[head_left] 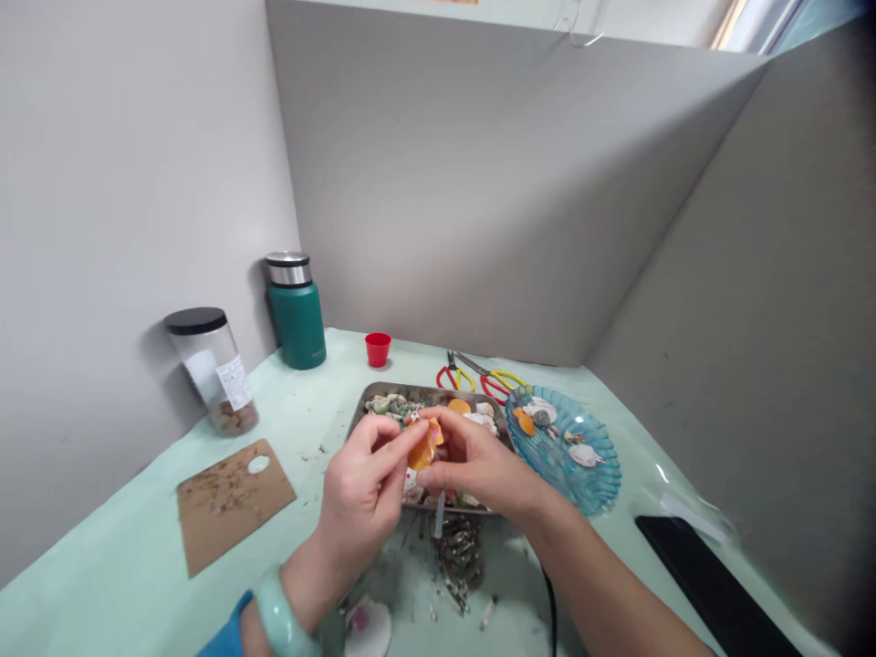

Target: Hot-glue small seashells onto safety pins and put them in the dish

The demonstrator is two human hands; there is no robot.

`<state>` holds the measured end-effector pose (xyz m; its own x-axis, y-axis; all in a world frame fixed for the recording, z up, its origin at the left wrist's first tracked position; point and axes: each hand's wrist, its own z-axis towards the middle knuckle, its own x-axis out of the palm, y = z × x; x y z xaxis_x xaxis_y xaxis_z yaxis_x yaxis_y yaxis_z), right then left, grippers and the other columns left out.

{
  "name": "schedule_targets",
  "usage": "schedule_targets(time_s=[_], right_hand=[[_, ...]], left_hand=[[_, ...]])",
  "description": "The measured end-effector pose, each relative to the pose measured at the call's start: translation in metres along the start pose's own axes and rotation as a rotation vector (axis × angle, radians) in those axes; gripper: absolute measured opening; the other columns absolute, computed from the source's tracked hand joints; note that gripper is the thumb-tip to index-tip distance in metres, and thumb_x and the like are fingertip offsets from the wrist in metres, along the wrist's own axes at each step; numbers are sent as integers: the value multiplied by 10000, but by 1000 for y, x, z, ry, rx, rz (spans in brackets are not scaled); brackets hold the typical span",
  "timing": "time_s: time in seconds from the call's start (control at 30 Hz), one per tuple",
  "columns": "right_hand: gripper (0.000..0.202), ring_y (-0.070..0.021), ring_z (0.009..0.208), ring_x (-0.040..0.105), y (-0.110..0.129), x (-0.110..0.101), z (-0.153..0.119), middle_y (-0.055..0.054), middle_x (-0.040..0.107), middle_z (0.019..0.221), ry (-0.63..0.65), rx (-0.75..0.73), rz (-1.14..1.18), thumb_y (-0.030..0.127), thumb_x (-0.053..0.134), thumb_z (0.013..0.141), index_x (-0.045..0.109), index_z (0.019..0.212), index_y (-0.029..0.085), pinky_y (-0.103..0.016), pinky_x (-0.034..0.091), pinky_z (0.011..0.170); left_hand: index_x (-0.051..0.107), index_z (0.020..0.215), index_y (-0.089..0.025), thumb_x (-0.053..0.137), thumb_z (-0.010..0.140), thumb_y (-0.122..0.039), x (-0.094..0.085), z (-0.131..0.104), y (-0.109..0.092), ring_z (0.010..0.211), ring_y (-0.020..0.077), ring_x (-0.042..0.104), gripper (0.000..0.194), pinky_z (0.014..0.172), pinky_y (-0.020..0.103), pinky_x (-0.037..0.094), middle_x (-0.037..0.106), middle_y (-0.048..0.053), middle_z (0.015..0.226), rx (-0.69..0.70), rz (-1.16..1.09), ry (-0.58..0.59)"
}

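Pinched between both hands is an orange shell (422, 453) with a pinkish spot on it. My left hand (359, 488) has its thumb and index finger closed on the shell's left side, where a small shiny bit shows at the top. From the right, my right hand (479, 464) grips the same shell with fingers and thumb. Directly below the hands lies a metal tray (357, 415) of shells and greenish pieces, partly hidden by them. A pile of small metal pins or clips (460, 552) is in front of the tray, with a whitish stick (439, 516) above it.
At right sits a blue glass plate (592, 493) with several shells. Scissors (503, 383), a red cup (378, 349) and a green bottle (297, 319) stand or lie behind. Left are a lidded jar (212, 370) and stained cardboard (236, 502). A white disc (368, 630) lies in front; a black slab (712, 584) lies right.
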<state>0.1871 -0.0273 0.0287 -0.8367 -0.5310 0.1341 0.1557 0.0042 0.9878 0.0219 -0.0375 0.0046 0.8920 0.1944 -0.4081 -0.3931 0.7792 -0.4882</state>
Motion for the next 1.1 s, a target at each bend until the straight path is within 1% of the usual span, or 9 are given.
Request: schedule_targets(time_s=[0.13, 0.27, 0.37, 0.43, 0.63, 0.77, 0.87, 1.0, 1.1], right_hand=[[441, -82, 707, 541, 2, 1, 1, 26, 542, 864, -12, 1, -34, 152, 716, 655, 494, 1031, 208, -200, 454, 613], [457, -86, 692, 534, 4, 1, 1, 29, 525, 832, -42, 23, -15, 197, 737, 633, 479, 1010, 204, -191, 449, 567], [415, -67, 639, 513, 5, 2, 1, 41, 507, 790, -48, 4, 4, 196, 730, 642, 483, 975, 192, -168, 425, 515], [385, -56, 602, 497, 4, 1, 1, 46, 509, 769, -45, -7, -6, 185, 711, 664, 484, 975, 185, -162, 418, 497], [304, -50, 537, 460, 4, 0, 2, 56, 502, 701, -66, 18, -51, 192, 684, 686, 498, 927, 172, -169, 400, 469], [317, -60, 538, 472, 2, 1, 3, 47, 522, 711, -112, 18, -116, 233, 689, 685, 499, 932, 178, -183, 406, 472], [302, -64, 509, 472, 0, 1, 3, 46, 532, 695, -176, 5, -197, 275, 679, 705, 490, 923, 188, -193, 404, 461], [266, -55, 449, 451, -1, 1, 3, 63, 520, 648, -212, 25, -212, 306, 653, 734, 475, 901, 203, -180, 368, 417], [253, -47, 411, 428, 0, 5, 3, 79, 487, 599, -232, 24, -235, 308, 644, 743, 472, 897, 205, -171, 341, 392]], left_hand=[[541, 1227, -294, 457, 826, -64, 0, 0, -1, 769, 150, 519, 469, 662, 272, 447, 501, 45, 917, -67, -34, -4], [583, 1178, -309, 473, 809, -47, 0, -1, -2, 755, 146, 514, 466, 628, 258, 437, 494, 36, 893, -40, -57, -42], [599, 1160, -304, 476, 798, -32, 0, 0, -1, 744, 143, 510, 469, 611, 249, 432, 492, 32, 873, -17, -69, -24], [593, 1170, -298, 476, 799, -32, 1, -1, -1, 745, 142, 511, 471, 615, 251, 432, 492, 34, 875, -31, -67, -21], [586, 1177, -296, 466, 814, -44, 2, -1, -1, 727, 133, 515, 458, 613, 245, 431, 488, 33, 881, -44, -90, 9], [583, 1170, -267, 461, 834, -89, 1, 1, -6, 781, 152, 538, 398, 690, 269, 442, 527, 48, 934, -143, -114, 13], [617, 1057, -226, 478, 831, -123, 2, 2, -9, 860, 180, 553, 285, 755, 287, 442, 568, 58, 971, -226, -155, 1], [592, 946, -208, 522, 796, -146, 5, 1, -9, 733, 157, 560, 177, 657, 266, 459, 589, 50, 952, -342, -237, -29], [605, 919, -208, 544, 778, -147, 7, 1, -7, 765, 166, 564, 165, 652, 265, 462, 590, 57, 961, -331, -225, -20]])
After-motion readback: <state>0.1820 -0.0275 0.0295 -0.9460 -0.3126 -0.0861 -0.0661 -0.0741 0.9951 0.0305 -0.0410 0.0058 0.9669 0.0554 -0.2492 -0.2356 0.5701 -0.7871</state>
